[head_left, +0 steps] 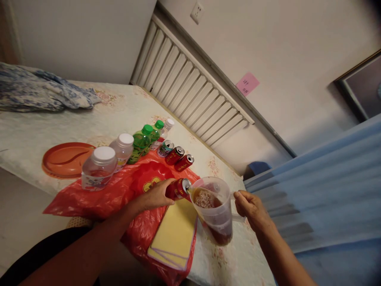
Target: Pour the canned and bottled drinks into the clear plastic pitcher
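Note:
My left hand (159, 194) is closed round a red drink can (177, 189), tilted with its open top at the rim of a clear plastic pitcher (216, 222). Liquid seems to run from the can into the pitcher. Brown, foamy liquid (205, 198) stands inside it. The fingers of my right hand (251, 208) grip the pitcher's handle on its right side. Below the can lie yellow cloths (175, 234) with a purple edge, on a red plastic bag (139, 226). A red scalloped dish (149, 178) with a yellow emblem is just behind my left hand.
Two red cans (185, 162) and a green can (166, 148) stand behind the pitcher. Green-capped bottles (139, 145) and white-lidded jars (99, 169) line up leftward, near an orange plate (67, 159). A radiator (190, 83) runs along the wall; a blue curtain (324, 190) hangs right.

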The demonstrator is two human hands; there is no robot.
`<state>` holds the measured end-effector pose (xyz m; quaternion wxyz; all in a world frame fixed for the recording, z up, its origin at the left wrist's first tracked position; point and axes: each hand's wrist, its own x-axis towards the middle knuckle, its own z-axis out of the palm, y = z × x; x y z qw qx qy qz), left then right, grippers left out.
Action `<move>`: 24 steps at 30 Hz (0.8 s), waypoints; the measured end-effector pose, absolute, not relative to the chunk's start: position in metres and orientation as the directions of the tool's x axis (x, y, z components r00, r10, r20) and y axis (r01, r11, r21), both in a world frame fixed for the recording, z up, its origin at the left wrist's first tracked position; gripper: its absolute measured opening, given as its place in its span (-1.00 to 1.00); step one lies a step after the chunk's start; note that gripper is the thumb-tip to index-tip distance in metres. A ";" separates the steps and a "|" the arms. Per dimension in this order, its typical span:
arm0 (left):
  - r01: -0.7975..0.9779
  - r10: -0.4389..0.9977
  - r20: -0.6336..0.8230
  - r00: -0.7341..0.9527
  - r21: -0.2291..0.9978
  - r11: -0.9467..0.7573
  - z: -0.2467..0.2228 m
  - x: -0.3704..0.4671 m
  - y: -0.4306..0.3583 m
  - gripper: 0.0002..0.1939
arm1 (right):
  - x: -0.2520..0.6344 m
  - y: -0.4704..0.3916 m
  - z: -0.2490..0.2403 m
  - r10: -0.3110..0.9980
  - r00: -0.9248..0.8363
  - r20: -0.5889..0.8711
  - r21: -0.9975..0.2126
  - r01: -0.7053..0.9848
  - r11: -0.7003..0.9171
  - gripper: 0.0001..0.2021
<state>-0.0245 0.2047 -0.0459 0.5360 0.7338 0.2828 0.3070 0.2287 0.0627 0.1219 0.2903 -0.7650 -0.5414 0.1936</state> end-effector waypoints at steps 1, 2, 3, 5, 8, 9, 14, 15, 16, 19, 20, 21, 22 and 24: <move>0.090 0.746 0.146 0.650 0.960 -0.267 -0.045 -0.025 0.204 -0.33 | 0.230 0.063 0.121 0.941 0.339 0.019 -0.654 0.716 -0.245 -0.49; 0.096 0.746 0.143 0.650 0.959 -0.267 -0.045 -0.025 0.204 -0.33 | 0.230 0.063 0.121 0.941 0.338 0.020 -0.654 0.716 -0.244 -0.49; 0.101 0.747 0.139 0.650 0.958 -0.267 -0.044 -0.025 0.204 -0.32 | 0.231 0.062 0.120 0.941 0.337 0.023 -0.652 0.718 -0.242 -0.48; 0.106 0.747 0.136 0.651 0.958 -0.267 -0.044 -0.025 0.204 -0.33 | 0.232 0.062 0.120 0.943 0.333 0.023 -0.648 0.723 -0.240 -0.48; 0.097 0.746 0.145 0.650 0.958 -0.271 -0.046 -0.024 0.205 -0.34 | 0.232 0.062 0.119 0.944 0.330 0.022 -0.642 0.729 -0.240 -0.49; 0.094 0.745 0.148 0.651 0.958 -0.272 -0.047 -0.024 0.205 -0.34 | 0.232 0.063 0.119 0.943 0.332 0.023 -0.641 0.729 -0.240 -0.49; 0.089 0.745 0.161 0.648 0.955 -0.283 -0.048 -0.023 0.206 -0.35 | 0.232 0.063 0.120 0.941 0.336 0.025 -0.647 0.723 -0.242 -0.49; 0.088 0.745 0.163 0.647 0.954 -0.285 -0.048 -0.023 0.206 -0.35 | 0.232 0.063 0.120 0.943 0.333 0.023 -0.647 0.723 -0.240 -0.49; 0.087 0.744 0.164 0.648 0.955 -0.285 -0.048 -0.023 0.206 -0.35 | 0.232 0.063 0.120 0.944 0.330 0.022 -0.647 0.724 -0.238 -0.49; 0.083 0.740 0.155 0.654 0.958 -0.274 -0.047 -0.024 0.205 -0.36 | 0.232 0.063 0.120 0.946 0.324 0.021 -0.641 0.730 -0.236 -0.50; 0.078 0.739 0.155 0.655 0.960 -0.271 -0.047 -0.024 0.205 -0.36 | 0.232 0.063 0.120 0.946 0.322 0.019 -0.638 0.732 -0.237 -0.50; 0.072 0.739 0.158 0.655 0.961 -0.269 -0.047 -0.024 0.205 -0.36 | 0.232 0.063 0.120 0.947 0.321 0.018 -0.636 0.735 -0.237 -0.50; 0.065 0.738 0.161 0.655 0.961 -0.267 -0.048 -0.024 0.205 -0.35 | 0.231 0.063 0.121 0.947 0.320 0.019 -0.633 0.737 -0.236 -0.50; 0.051 0.738 0.168 0.653 0.963 -0.264 -0.050 -0.023 0.205 -0.34 | 0.231 0.064 0.121 0.948 0.318 0.021 -0.629 0.741 -0.235 -0.50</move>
